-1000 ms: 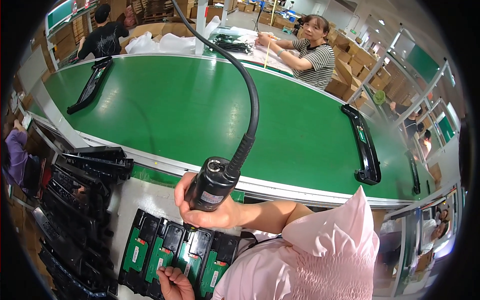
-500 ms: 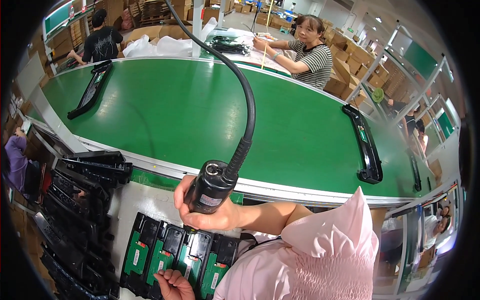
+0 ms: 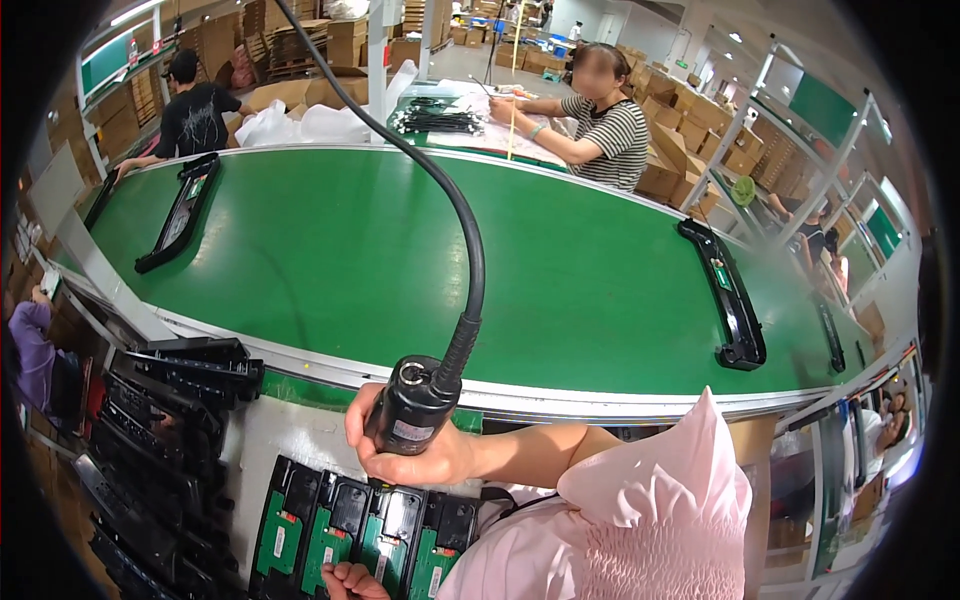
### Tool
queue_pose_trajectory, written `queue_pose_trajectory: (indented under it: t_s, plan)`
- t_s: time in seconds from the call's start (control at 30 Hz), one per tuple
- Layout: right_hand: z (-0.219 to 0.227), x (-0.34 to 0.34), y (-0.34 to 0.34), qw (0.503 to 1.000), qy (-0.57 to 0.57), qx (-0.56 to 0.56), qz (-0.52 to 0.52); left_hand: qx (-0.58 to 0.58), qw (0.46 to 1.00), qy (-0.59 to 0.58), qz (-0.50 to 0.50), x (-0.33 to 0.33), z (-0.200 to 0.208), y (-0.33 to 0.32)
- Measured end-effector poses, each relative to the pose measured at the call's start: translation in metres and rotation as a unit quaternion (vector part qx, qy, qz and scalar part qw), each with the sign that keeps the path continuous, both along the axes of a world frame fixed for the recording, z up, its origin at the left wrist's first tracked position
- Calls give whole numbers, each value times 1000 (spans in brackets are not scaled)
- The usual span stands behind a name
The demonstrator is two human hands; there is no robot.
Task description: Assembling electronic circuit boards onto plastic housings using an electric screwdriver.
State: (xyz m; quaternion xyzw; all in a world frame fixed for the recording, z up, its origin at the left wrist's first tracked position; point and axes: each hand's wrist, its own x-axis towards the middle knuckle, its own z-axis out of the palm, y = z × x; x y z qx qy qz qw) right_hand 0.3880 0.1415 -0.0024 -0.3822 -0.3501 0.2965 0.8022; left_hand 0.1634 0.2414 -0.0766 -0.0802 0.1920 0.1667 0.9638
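Observation:
My right hand (image 3: 432, 462) is wrapped round a black corded electric screwdriver (image 3: 408, 412), held upright, with a thick cable (image 3: 470, 260) rising from its top. Its tip is mostly hidden behind my hand, above a row of black plastic housings (image 3: 345, 497). Several green circuit boards (image 3: 278, 530) with white labels and small red parts lie in these housings. At the lower edge of the picture, my left hand (image 3: 352, 580) is beside the boards, its fingers curled together. Whether a small thing sits between those fingers cannot be made out.
Stacked black plastic housings (image 3: 160, 440) fill the left side. Beyond a metal rail runs a green conveyor belt (image 3: 340, 250), with long black housings (image 3: 185, 215) at left and another long housing (image 3: 728, 295) at right. A person in a striped shirt (image 3: 618, 145) sits across it.
The view has tilted, so most things sit lower in the picture. My left hand has slipped further toward the lower edge. Another dark piece shows at the belt's far left, by a co-worker's hand.

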Motion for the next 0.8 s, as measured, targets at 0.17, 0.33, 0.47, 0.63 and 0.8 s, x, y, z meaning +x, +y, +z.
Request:
queue_pose_trajectory:
  t_s: [0.17,0.33,0.47,0.63,0.8]
  plan:
    - [5,4,-2,1000,2,3,7,7,999,-39,25,0,-2,0]
    - [5,7,-4,1000,2,-3,6,8,1000,-13,24,1,-4,0]
    - [2,8,-3,1000,-5,6,2,-18,999,-31,2,1,-2,1]
    - [0,8,-1,1000,-6,7,6,-24,999,-35,15,-2,-7,2]
    - [0,7,1,1000,-15,10,-2,-28,999,-43,17,-3,-11,3]
